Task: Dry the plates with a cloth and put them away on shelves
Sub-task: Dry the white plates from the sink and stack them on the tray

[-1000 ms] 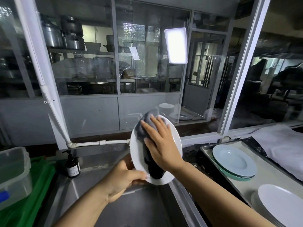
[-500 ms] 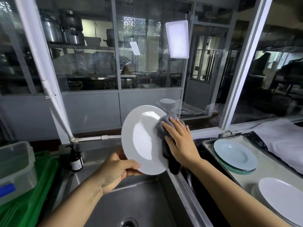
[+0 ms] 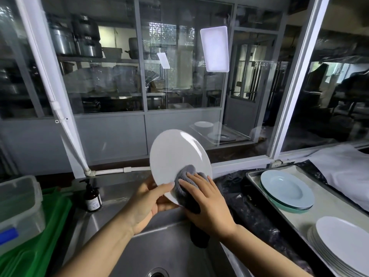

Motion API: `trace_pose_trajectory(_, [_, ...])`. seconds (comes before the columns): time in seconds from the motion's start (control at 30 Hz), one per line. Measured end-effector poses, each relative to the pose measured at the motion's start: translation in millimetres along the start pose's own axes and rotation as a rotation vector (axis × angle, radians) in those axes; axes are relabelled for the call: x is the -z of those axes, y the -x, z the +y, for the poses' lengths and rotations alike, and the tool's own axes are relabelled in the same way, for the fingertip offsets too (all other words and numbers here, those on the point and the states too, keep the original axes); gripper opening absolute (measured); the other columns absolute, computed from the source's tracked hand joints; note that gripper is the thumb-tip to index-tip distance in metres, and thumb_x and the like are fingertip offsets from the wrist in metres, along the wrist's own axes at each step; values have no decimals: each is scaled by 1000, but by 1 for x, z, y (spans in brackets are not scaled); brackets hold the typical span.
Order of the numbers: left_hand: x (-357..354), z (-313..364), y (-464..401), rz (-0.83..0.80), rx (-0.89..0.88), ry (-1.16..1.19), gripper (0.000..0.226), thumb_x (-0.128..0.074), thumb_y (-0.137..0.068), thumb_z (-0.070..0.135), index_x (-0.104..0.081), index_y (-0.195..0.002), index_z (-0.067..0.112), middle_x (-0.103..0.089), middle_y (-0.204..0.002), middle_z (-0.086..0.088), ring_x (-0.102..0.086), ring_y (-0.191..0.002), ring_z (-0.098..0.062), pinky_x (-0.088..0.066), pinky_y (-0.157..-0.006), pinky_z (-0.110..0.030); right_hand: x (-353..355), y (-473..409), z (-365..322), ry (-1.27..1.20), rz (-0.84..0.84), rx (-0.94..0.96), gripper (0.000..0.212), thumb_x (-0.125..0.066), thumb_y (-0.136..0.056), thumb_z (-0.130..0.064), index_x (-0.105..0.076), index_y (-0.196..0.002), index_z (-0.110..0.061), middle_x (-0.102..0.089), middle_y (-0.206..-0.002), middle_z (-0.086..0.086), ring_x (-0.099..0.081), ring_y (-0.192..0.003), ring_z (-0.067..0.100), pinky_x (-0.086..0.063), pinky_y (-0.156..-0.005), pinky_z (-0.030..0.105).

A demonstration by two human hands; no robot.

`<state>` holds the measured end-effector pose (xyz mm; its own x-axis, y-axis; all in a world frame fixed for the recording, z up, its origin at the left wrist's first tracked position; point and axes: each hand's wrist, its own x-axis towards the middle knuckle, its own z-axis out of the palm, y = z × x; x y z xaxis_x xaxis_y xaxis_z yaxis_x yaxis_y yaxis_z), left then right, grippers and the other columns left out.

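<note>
Your left hand (image 3: pixel 148 202) grips the lower rim of a round, glossy white plate (image 3: pixel 177 156), thumb laid across the face and fingers curled behind it, holding it nearly upright over the brushed stainless-steel sink (image 3: pixel 127 250). Your right hand (image 3: pixel 207 204) lies at about 5 o'clock on the plate's face, fingers almost straight and spread, pressing a fuzzy grey cloth (image 3: pixel 185 176) flat against the plate; the cloth's darker tail hangs down past the rim below your wrist. The round drain (image 3: pixel 157 273) shows at 6 o'clock at the sink's bottom. At 9 o'clock from the plate, on the sink's ledge, stands a brown pump bottle (image 3: pixel 92 198) with a pale label whose print is too small to read. Farther toward 8 o'clock sits a translucent plastic tub (image 3: pixel 19 208) with a blue patch on its side, resting on green plastic trays (image 3: pixel 46 242). Toward 3 o'clock a shallow metal tray (image 3: pixel 327 210) carries a stack of pale blue, wide-rimmed soup plates (image 3: pixel 286 189), and at 4 o'clock a taller stack of white plates (image 3: pixel 339 246) with smooth rims. Crinkled black plastic sheeting (image 3: pixel 251 212) lies between the sink and the tray. A white cloth (image 3: pixel 345 170) lies folded past the tray at 2 o'clock. A white plastic pipe (image 3: pixel 67 126) slants down the glass-panelled partition (image 3: pixel 111 134) at 10 o'clock.
</note>
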<state>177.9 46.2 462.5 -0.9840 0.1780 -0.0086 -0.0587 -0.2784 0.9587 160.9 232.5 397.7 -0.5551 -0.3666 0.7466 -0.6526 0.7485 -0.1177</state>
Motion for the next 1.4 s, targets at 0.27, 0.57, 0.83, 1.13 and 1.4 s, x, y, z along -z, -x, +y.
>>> trace_pose_trajectory(0.27, [-9,-1,-28,98,26,-306,9,-63,-90,18,-66,-99,18,-72,-90,-1,-65,-79,-12,-51,-93,-40,8,-15,0,118,-59,-100,49,-56,-74,-26,-54,-123,-32,-66,-98,-4,-65,-75,25,-51,-55,31])
trace_pose_trajectory(0.57, [17,-42,-50,70,138,-514,84,-63,-75,66,-38,-144,25,-49,-141,7,-48,-127,-14,-42,-105,-35,31,-21,14,-546,-135,-628,51,-68,-65,-23,-61,-111,-43,-71,-101,-10,-65,-97,11,-53,-87,34])
trace_pose_trajectory(0.83, [59,-83,-48,124,256,-209,84,-84,-59,58,-57,-125,14,-70,-106,0,-65,-91,-18,-54,-73,-35,45,-5,29,-1174,-107,-775,60,-75,-67,1,-63,-124,-12,-69,-115,13,-67,-103,24,-56,-85,35])
trace_pose_trajectory(1.13, [47,-51,-40,54,82,78,70,-88,-36,22,-69,-101,3,-74,-93,-18,-72,-79,-23,-58,-59,-32,29,-6,44,-914,158,-890,42,-74,-82,-3,-63,-118,-21,-70,-109,0,-65,-102,13,-52,-89,25])
trace_pose_trajectory(1.4, [19,-36,-24,32,-103,-188,55,-82,-47,32,-74,-95,8,-76,-95,-11,-72,-90,-22,-58,-77,-36,15,-28,47,-441,78,-596,66,-58,-96,-19,-25,-152,-25,-39,-145,-11,-38,-134,4,-29,-109,22])
